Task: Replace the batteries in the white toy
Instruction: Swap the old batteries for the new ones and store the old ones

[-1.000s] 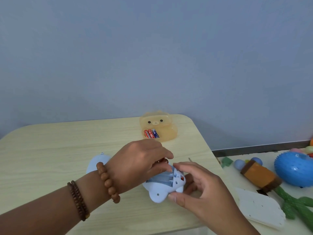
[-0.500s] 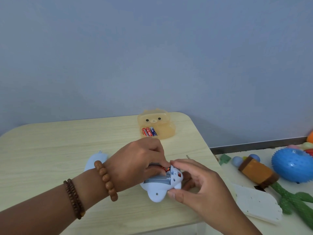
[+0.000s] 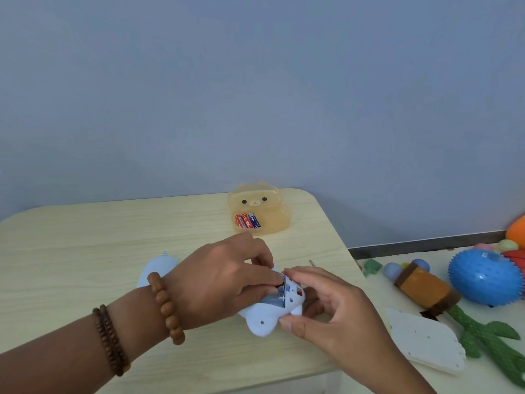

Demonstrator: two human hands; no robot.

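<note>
The white toy [image 3: 262, 319] lies underside up near the table's front edge, its battery compartment open. My left hand [image 3: 224, 277] reaches over it, and its fingertips pinch a red battery [image 3: 280, 287] at the compartment, mostly hidden by the fingers. My right hand [image 3: 335, 308] grips the toy's right end between thumb and fingers. A translucent orange bear box [image 3: 272, 223] stands behind with three batteries [image 3: 247, 220] inside, two red and one blue.
A white rounded piece [image 3: 159, 268] lies behind my left wrist. A thin metal pin [image 3: 312, 263] rests near the table's [image 3: 85, 251] right edge. On a lower surface to the right lie a blue spiky ball [image 3: 485, 280], a brown block toy [image 3: 423, 288], a green cactus [image 3: 488, 339] and a white panel [image 3: 426, 342].
My left fingers have lowered the red battery into the open compartment. My right hand keeps its hold on the toy.
</note>
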